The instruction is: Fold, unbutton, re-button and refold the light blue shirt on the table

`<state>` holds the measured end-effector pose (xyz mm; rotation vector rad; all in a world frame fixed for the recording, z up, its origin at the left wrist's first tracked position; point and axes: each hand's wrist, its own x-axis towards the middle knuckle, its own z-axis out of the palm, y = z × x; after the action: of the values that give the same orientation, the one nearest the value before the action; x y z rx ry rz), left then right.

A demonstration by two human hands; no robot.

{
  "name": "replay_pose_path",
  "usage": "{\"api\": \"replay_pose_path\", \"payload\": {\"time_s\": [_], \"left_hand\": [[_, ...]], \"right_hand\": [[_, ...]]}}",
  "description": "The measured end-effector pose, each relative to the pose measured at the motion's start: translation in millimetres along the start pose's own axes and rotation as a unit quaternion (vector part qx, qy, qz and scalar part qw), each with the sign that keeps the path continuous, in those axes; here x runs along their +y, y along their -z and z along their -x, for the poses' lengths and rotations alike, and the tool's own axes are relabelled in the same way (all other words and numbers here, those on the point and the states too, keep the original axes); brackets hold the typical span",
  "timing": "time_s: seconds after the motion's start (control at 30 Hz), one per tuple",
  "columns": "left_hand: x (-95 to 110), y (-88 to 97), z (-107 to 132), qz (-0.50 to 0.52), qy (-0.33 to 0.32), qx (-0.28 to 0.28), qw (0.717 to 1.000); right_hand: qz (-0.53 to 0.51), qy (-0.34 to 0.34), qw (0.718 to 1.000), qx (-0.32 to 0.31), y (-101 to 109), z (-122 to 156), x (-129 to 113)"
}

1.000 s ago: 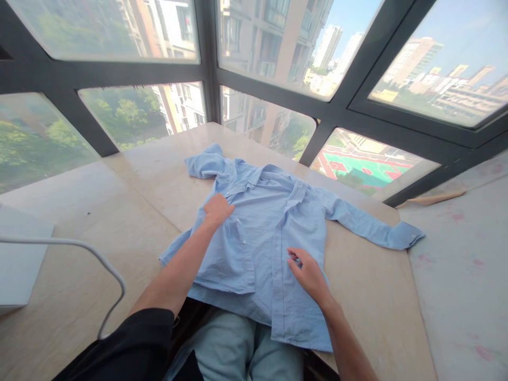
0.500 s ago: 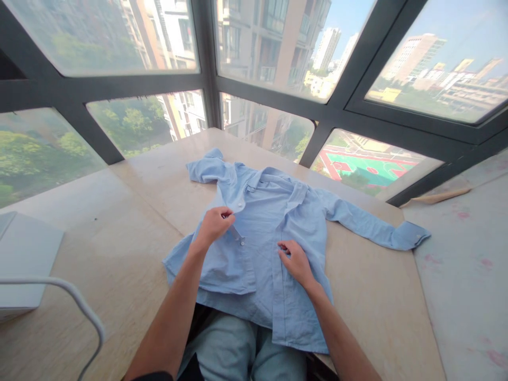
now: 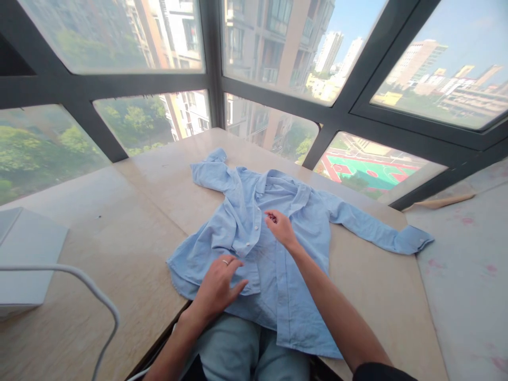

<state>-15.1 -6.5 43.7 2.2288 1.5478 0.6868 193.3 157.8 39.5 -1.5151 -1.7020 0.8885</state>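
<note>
One rumpled blue shirt (image 3: 309,222), left hand (image 3: 218,286) flat open, right hand (image 3: 280,227) pinching its cloth

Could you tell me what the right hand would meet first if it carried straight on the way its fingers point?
Probably the shirt itself: the right hand points away toward the collar, though whether it already touches the cloth is unclear.
</note>
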Motion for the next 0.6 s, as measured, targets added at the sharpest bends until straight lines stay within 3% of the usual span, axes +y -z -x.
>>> {"api": "replay_pose_path", "payload": {"time_s": [0.03,0.13,0.23,0.37,0.47,0.6], "left_hand": [[1.1,-1.1,8.7,-0.013,-0.015,-0.028,0.999],[-1.1,-8.9,26.1,-0.059,-0.052,-0.070,0.994],[-7.3,-15.9,30.5,-0.083,-0.068,-0.058,0.993],[-10.9,-11.5,31.5,-0.035,-0.070,-0.047,0.996],[-16.2,-8.6,41.5,0.025,-0.063,-0.065,0.996],[-33.6,-24.1,66.9,0.051,-0.085,-0.158,0.982]], "right_hand": [[-0.015,-0.049,0.999,-0.003,-5.1,-18.8,-5.5],[-0.012,-0.112,0.994,0.003,-17.7,-75.4,-11.5],[0.012,-0.163,0.987,0.002,-25.8,-119.9,-6.0],[0.045,-0.202,0.978,-0.009,-28.2,-156.8,2.4],[0.042,-0.220,0.974,-0.021,-16.8,-178.8,5.6],[0.017,-0.214,0.976,0.023,17.5,-209.1,12.7]]}}
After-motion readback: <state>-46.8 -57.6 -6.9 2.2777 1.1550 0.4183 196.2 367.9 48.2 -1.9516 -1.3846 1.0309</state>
